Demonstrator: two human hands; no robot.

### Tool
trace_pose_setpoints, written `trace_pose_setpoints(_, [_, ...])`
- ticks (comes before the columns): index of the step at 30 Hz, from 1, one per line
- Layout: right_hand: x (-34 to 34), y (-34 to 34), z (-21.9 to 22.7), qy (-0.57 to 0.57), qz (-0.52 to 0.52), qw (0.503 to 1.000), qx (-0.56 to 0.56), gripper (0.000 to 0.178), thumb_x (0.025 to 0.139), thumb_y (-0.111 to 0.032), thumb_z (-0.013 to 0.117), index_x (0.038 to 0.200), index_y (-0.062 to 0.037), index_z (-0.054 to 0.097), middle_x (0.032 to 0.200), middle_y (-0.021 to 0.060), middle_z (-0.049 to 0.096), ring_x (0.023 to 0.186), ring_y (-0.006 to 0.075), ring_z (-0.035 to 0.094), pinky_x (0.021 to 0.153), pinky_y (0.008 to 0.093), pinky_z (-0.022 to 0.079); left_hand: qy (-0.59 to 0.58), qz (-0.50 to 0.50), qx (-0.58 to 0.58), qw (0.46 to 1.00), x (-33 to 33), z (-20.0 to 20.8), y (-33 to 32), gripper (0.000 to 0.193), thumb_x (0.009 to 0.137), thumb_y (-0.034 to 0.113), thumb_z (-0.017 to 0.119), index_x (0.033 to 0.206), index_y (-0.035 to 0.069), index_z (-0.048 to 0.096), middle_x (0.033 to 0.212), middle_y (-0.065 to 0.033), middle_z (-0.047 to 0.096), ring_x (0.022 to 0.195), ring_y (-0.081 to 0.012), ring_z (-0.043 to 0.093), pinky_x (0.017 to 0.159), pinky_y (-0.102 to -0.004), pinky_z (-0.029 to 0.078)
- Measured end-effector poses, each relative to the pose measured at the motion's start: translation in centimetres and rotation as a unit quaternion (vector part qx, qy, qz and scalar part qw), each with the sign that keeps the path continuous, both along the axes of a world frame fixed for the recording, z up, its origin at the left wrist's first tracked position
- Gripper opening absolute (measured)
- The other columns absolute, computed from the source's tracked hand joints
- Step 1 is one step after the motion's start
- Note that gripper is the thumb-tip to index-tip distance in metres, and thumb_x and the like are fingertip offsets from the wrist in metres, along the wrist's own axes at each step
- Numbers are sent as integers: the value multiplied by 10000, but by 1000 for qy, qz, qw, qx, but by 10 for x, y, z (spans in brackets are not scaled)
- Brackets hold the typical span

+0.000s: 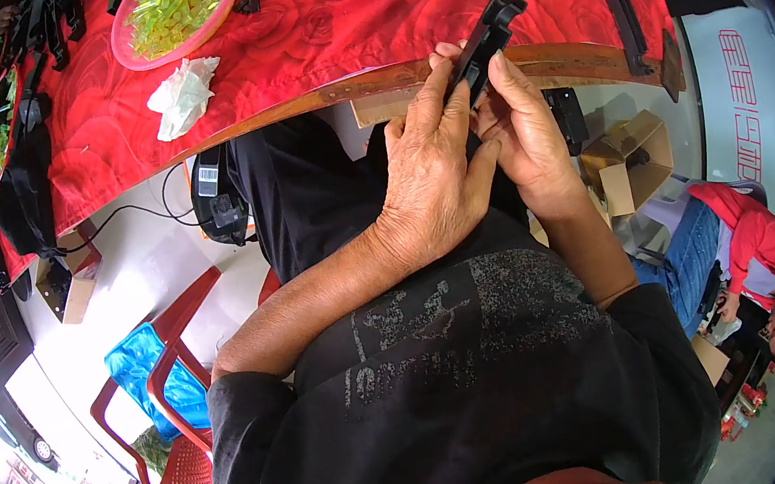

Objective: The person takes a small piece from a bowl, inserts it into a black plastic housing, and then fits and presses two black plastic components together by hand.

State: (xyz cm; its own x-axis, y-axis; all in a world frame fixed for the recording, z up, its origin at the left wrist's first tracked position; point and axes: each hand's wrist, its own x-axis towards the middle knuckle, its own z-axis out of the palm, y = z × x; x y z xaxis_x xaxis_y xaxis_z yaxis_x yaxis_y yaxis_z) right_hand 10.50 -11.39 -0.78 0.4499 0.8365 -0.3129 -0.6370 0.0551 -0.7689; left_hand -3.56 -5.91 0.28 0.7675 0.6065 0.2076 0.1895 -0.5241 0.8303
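1) table, the largest thing here, under a red rose-patterned cloth; its bare wooden edge runs across in front of the person, just beyond the hands
2) pink basin, on the cloth toward the far left, well apart from both hands
3) left hand, back upward, fingers reaching up and to the right, closed in on the left flank of the black part
4) right hand, palm partly in sight, thumb laid along the right flank of the same part; some of its fingers are hidden behind, so their exact hold cannot be told
5) black part, held between both hands near the table edge; its long axis slants from the fingers away from the body and rightward, the far end tilted out free of them; both hands touch the near portion, so neither is clearly nearer, and the notched far end lies beyond all the fingertips
6) crumpled white tissue, on the cloth left of the hands
7) yellow-green clear pieces, heaped in the basin, the smallest things
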Motion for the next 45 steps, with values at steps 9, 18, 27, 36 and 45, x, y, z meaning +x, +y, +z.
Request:
trace_pose_setpoints(9, [-2,0,7,12,-6,1000,10,360,1029,-299,509,1254,-25,574,1293,112,616,1223,207,573,995,357,487,-43,-32,-38,998,-1,-5,5,674,794,145,703,1373,-63,429,1470,-251,345,1283,-379,459,1014,-466,360])
trace_pose_setpoints(18, [-2,0,4,15,1,1000,22,383,1034,-298,496,1265,0,564,1304,135,603,1230,221,570,993,366,494,-8,-29,-2,1000,0,0,3,674,799,126,721,1379,-64,434,1509,-229,316,1344,-396,408,1072,-473,351])
trace_pose_setpoints(27, [1,-1,0,42,-26,999,-9,368,1025,-298,519,1253,-16,577,1251,122,640,1182,202,597,987,360,491,-52,-26,4,998,1,4,12,582,820,60,688,1363,3,486,1460,-243,363,1306,-432,425,1083,-478,364])
trace_pose_setpoints(36, [4,-6,2,33,-10,999,8,377,1024,-315,517,1205,3,608,1167,129,668,1089,208,636,976,362,508,-28,-27,140,989,-2,10,24,470,803,-2,642,1266,58,597,1385,-234,447,1235,-418,476,1021,-494,413])
trace_pose_setpoints(45, [-2,-4,4,40,-52,998,-20,353,1028,-337,504,1150,-28,624,1061,98,684,972,191,656,907,361,537,32,-55,184,981,0,7,18,437,793,88,644,1228,50,617,1389,-220,444,1263,-386,453,1007,-501,397])
